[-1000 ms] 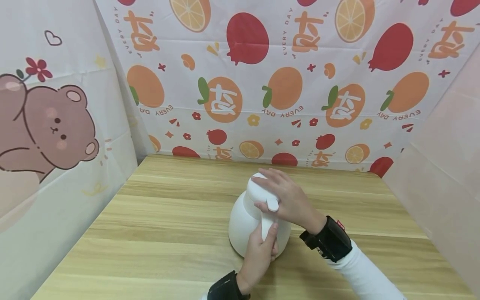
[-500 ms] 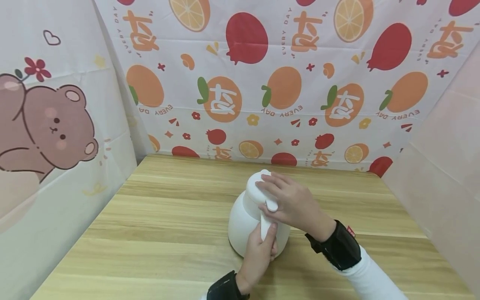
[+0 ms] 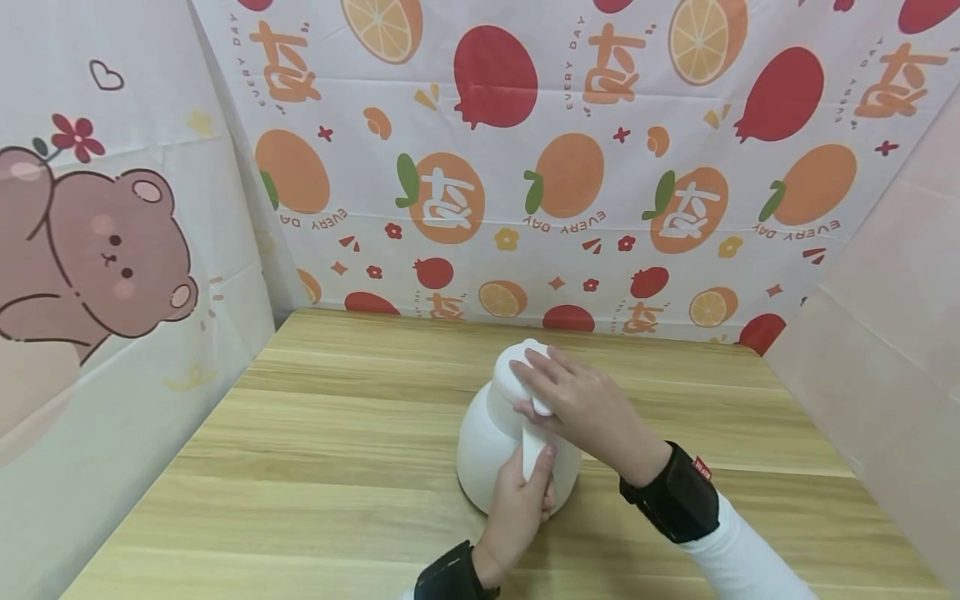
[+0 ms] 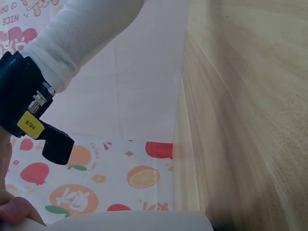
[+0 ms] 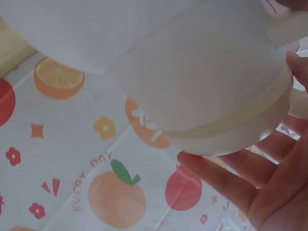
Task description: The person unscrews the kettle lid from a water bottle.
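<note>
A white jug with a rounded body, narrower neck and domed lid stands upright on the wooden table. My left hand grips its handle, fingers wrapped round and thumb along the top. My right hand lies over the lid, its fingers extended and spread across the top, with the thumb by the neck above the handle. In the right wrist view, fingertips touch the edge of the lid, below the pale neck. The left wrist view shows only part of the jug at the bottom.
The wooden table extends on both sides of the jug. A fruit-print cloth hangs behind it, with a bear-print cloth at the left and a pale cloth at the right. Black bands are strapped round both wrists.
My right hand has drawn back slightly to the right over the lid, uncovering its far tip. The left hand and the jug stay in place.
</note>
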A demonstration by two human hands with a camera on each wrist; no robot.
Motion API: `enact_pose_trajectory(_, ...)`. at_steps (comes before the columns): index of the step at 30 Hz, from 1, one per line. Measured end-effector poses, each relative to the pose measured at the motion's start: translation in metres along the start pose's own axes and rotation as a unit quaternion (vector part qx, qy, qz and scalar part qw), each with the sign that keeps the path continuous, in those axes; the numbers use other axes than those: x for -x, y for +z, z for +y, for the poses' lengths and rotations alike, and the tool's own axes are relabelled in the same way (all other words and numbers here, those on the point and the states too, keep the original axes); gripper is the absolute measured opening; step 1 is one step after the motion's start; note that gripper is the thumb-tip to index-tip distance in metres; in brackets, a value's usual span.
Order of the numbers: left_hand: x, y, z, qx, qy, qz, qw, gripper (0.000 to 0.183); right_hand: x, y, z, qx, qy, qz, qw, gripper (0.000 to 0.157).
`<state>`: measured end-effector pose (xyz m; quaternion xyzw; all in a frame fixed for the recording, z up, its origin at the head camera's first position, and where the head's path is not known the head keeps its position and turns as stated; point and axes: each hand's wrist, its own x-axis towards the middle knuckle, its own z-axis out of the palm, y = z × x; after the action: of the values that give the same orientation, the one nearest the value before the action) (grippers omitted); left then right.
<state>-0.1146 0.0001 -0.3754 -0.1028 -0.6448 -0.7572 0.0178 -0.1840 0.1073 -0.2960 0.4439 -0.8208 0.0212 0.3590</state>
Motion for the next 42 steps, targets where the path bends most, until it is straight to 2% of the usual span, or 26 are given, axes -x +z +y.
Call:
enact_pose_trajectory(4, 0.000, 0.000, 0.000, 0.000, -0.001, -0.003, 1.0000, 0.044, 0.000, -0.001, 0.002, 0.015, -0.014, -0.010, 1.000, 0.046)
enact_pose_trajectory(7, -0.001, -0.001, 0.000, 0.000, -0.004, -0.006, 1.0000, 0.044, 0.000, 0.001, 0.003, 0.008, -0.009, -0.012, 1.000, 0.046)
enact_pose_trajectory(14, -0.001, -0.002, 0.001, -0.007, -0.001, -0.004, 1.0000, 0.044, 0.001, 0.006, 0.006, -0.084, 0.055, -0.032, 0.994, 0.048)
enact_pose_trajectory(19, -0.001, -0.002, 0.001, -0.006, 0.006, -0.004, 1.0000, 0.042, 0.002, 0.009, 0.008, -0.113, 0.074, -0.037, 0.990, 0.048)
enact_pose_trajectory(33, -0.001, 0.000, 0.001, -0.005, 0.003, 0.003, 1.0000, 0.039, 0.007, 0.017, 0.009, -0.127, 0.060, 0.004, 0.990, 0.050)
enact_pose_trajectory(42, -0.001, -0.001, -0.001, -0.009, 0.002, 0.003, 1.0000, 0.043, 0.011, 0.020, 0.010, -0.140, 0.073, 0.033, 0.987, 0.050)
